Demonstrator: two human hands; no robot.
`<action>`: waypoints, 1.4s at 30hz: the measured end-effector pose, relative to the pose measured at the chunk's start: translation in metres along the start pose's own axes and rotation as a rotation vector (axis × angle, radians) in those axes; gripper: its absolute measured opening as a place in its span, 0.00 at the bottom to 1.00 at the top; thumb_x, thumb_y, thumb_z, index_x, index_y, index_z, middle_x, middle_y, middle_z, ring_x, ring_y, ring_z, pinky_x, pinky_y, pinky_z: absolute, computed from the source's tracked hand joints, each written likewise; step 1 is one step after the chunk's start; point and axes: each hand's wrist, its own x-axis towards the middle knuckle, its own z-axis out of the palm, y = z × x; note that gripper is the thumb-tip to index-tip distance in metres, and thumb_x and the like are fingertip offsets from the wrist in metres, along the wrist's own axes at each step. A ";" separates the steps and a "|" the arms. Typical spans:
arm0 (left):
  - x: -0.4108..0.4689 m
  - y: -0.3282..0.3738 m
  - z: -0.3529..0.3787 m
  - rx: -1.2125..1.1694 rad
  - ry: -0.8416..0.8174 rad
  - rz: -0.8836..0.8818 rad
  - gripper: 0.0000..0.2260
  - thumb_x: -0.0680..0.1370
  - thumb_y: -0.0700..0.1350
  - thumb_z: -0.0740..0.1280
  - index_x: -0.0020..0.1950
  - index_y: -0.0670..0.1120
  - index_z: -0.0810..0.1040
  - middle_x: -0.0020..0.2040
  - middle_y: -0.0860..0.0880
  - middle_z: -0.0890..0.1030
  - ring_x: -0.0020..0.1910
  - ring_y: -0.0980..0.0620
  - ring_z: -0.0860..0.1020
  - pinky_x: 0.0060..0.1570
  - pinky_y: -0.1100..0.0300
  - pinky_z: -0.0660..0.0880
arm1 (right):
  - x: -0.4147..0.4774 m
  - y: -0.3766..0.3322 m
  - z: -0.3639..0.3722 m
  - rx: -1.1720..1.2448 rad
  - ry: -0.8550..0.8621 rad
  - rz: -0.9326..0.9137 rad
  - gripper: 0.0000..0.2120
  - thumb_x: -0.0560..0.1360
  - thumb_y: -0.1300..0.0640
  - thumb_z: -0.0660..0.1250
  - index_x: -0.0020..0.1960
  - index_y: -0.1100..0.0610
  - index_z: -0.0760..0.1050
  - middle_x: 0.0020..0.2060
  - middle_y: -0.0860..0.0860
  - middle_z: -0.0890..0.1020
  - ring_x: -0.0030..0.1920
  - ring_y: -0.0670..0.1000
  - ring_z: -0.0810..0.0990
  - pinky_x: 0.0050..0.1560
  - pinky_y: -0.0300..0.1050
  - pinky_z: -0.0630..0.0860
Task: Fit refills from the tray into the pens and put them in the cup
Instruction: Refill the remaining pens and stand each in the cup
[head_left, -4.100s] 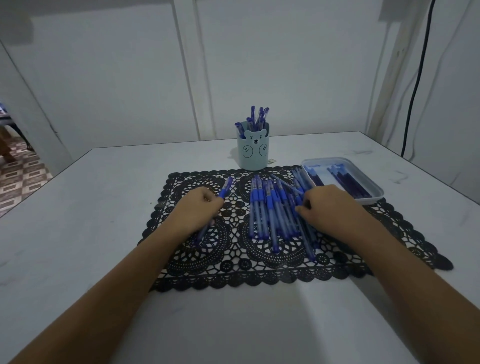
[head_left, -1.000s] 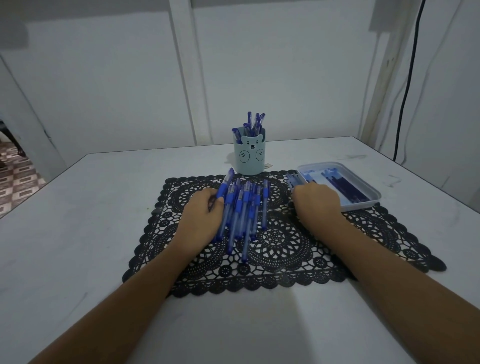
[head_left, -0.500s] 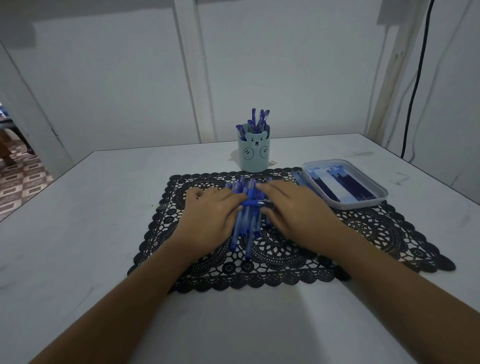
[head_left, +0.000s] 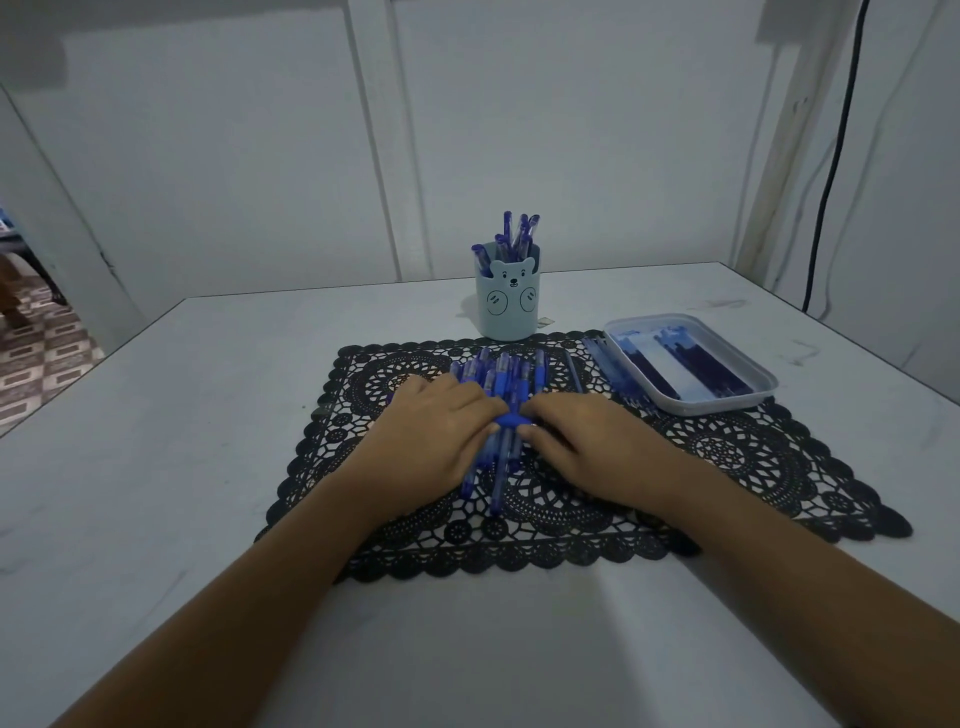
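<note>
Left hand (head_left: 436, 436) and right hand (head_left: 587, 441) lie over the pens (head_left: 498, 374), fingertips meeting on one crosswise pen (head_left: 511, 418); pinch or mere touch, cannot tell. A second ago right hand was by the tray (head_left: 763, 387); pile now bunched mid-mat (head_left: 727, 452). Likely singling out a pen. Refills (head_left: 696, 364) untouched in tray, far right.

The left hand (head_left: 436, 434) and right hand (head_left: 589, 444) rest on blue pens (head_left: 503, 376) gathered on the lace mat (head_left: 727, 452).
</note>
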 end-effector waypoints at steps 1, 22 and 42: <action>0.000 0.001 0.001 0.018 0.003 0.001 0.13 0.77 0.48 0.55 0.51 0.47 0.77 0.42 0.52 0.78 0.39 0.52 0.71 0.39 0.59 0.59 | 0.001 0.000 0.002 0.009 -0.017 0.007 0.12 0.79 0.53 0.56 0.54 0.59 0.73 0.44 0.53 0.77 0.43 0.52 0.74 0.45 0.45 0.69; 0.000 -0.001 0.002 -0.042 0.003 -0.104 0.16 0.77 0.48 0.54 0.52 0.45 0.79 0.41 0.50 0.79 0.37 0.49 0.74 0.39 0.57 0.66 | 0.000 -0.001 -0.014 0.047 -0.014 0.215 0.12 0.78 0.47 0.56 0.53 0.53 0.73 0.32 0.43 0.76 0.29 0.44 0.71 0.32 0.39 0.69; 0.002 0.005 -0.003 -0.181 0.006 -0.152 0.18 0.77 0.47 0.54 0.56 0.39 0.78 0.41 0.46 0.80 0.37 0.48 0.76 0.40 0.56 0.73 | 0.002 -0.001 -0.025 0.337 0.117 0.453 0.24 0.79 0.44 0.51 0.42 0.61 0.76 0.35 0.53 0.77 0.36 0.49 0.74 0.37 0.39 0.68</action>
